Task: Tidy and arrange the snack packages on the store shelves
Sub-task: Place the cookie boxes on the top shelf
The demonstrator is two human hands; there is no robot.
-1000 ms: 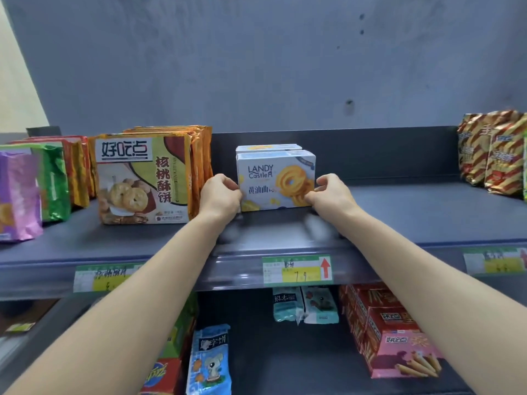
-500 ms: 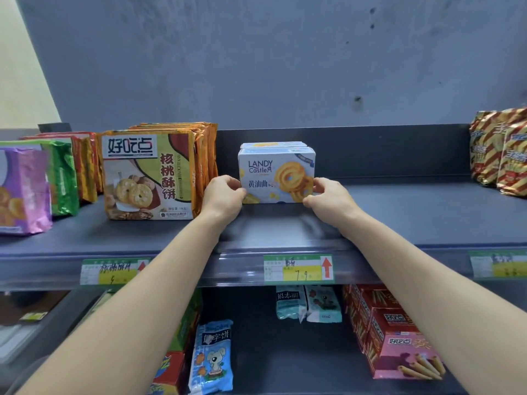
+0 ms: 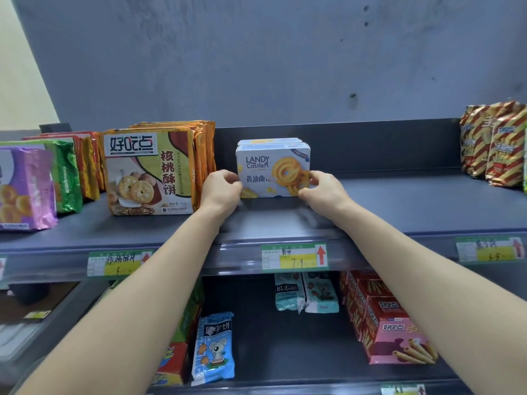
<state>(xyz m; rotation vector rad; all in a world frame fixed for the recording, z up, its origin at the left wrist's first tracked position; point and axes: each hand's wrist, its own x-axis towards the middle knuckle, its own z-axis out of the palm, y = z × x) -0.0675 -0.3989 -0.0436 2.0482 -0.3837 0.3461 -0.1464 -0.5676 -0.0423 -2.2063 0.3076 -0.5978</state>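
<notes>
The pale blue Landy Castle butter cookie box [image 3: 272,166] stands upright on the upper shelf [image 3: 399,206], label facing out, near the row of walnut cookie packs [image 3: 148,172] on its left and in line with the price tag [image 3: 293,256] clipped to the shelf edge below it. The left hand [image 3: 221,189] pinches the box's lower left edge and the right hand [image 3: 322,192] its lower right edge, fingers curled in against the sides. Holding both ends low down looks meant to keep the face square to the aisle and stop the box tipping while it is nudged into place. A second box [image 3: 268,141] of the same kind sits right behind it, so the front one is probably being lined up with that. The striped packets [image 3: 493,143] stand well apart at the far right
</notes>
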